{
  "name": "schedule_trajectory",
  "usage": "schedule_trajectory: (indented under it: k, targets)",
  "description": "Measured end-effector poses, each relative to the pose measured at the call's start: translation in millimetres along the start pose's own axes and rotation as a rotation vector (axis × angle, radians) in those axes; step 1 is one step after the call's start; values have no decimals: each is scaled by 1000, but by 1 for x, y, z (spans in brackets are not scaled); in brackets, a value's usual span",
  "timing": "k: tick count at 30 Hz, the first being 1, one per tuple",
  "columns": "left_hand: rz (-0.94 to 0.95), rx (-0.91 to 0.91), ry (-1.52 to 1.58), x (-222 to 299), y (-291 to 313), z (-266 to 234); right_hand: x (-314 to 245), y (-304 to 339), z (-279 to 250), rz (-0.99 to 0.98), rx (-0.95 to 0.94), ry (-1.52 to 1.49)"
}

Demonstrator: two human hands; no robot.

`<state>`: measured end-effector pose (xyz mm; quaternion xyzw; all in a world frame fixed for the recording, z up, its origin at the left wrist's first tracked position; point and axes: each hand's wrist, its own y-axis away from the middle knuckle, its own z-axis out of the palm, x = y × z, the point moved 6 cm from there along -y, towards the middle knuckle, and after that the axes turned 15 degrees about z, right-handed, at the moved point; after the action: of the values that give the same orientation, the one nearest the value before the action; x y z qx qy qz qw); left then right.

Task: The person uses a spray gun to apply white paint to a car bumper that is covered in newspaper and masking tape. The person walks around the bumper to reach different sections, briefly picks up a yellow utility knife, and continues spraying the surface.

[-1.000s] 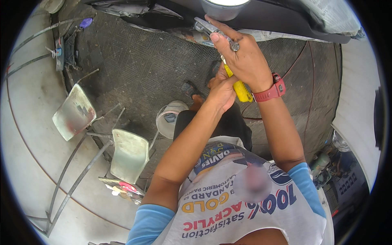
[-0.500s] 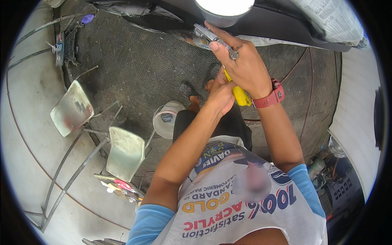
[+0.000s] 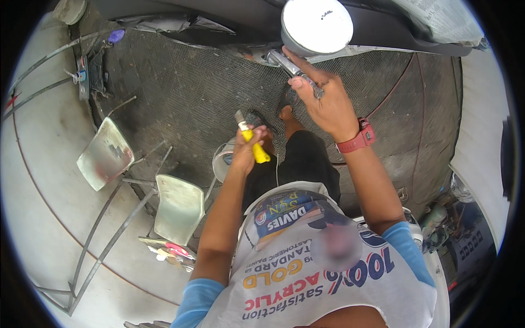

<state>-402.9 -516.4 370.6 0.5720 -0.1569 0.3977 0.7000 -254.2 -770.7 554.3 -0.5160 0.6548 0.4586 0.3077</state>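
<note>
In my right hand (image 3: 331, 104) is a metal spray gun (image 3: 292, 68), my fingers wrapped round its body, the index finger stretched along it toward the top. Above its front end is a round grey cup (image 3: 299, 48) with a bright white top; their join is hidden. My left hand (image 3: 247, 147), lower and to the left, is closed round a yellow-handled tool (image 3: 257, 146) with a grey metal tip pointing away from me. Its exact kind cannot be made out. The two hands are well apart.
A dark panel (image 3: 229, 13) edged with paper runs along the far side. A white bucket (image 3: 223, 161) stands beside my left leg. Two worn pale chairs (image 3: 178, 208) with metal frames are at left. A reddish hose (image 3: 391, 93) crosses the dark textured floor (image 3: 180, 82) at right.
My left hand has moved left, away from my right hand, carrying the yellow-handled tool. My right hand keeps hold of the spray gun. The whole view has shifted slightly.
</note>
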Motion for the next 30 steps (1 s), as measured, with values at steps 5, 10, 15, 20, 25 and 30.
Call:
schedule_trajectory:
  k: [5, 10, 15, 20, 25, 30]
  targets:
    - [-33, 276, -183, -8, 20, -116, 24, 0, 11, -14, 47, -154]
    - [-50, 251, -320, -15, 47, -186, 30, -1, 25, 0, 15, -193]
    - [-29, 210, -368, -6, 50, -188, 32, 0, 30, -46, 40, -211]
    - [-13, 119, -423, 13, 39, -148, 29, -6, 32, 8, 97, -145]
    - [24, 38, -424, 24, 34, -116, 9, -6, 37, -77, 175, -246]
    - [18, -31, -514, 17, 36, -144, 22, -6, 48, -1, 188, -276]
